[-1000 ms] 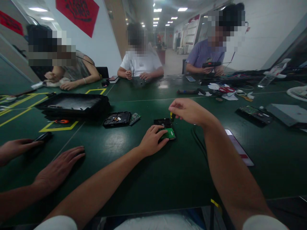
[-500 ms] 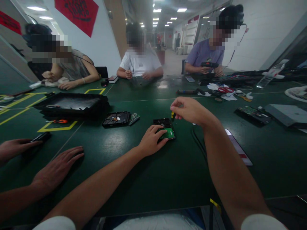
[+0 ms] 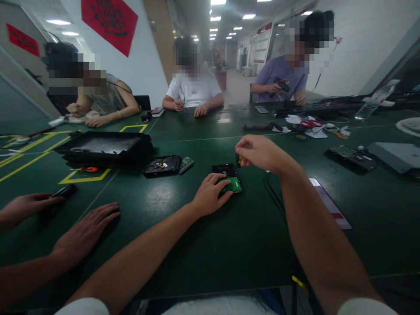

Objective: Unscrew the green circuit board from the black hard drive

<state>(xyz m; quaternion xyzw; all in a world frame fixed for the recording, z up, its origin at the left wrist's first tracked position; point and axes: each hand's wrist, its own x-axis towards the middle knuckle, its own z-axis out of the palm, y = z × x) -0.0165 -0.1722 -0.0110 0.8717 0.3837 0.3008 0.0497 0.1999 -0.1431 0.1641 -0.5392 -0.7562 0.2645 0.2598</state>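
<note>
1) The left hand [image 3: 211, 194] rests with fingers spread over a hard drive [image 3: 225, 169], not closed round it, apparently to steady it; the fingers cover part of its upturned green circuit board [image 3: 235, 186]
2) The right hand [image 3: 259, 151] pinches a yellow-marked tool [image 3: 239, 160], likely a screwdriver, by the drive's far right corner, seemingly upright for a straight push; the tip's contact cannot be told
3) Beyond and left of the left hand lie a second hard drive [image 3: 162, 166], a loose circuit board [image 3: 187, 165] just beside it, and a black tray [image 3: 105, 146]
4) A black cable [image 3: 274, 194] and phone [image 3: 330, 203] flank the right forearm, limiting its sideways room
5) Well left of the left hand, a co-worker's hand [image 3: 88, 229] lies flat
</note>
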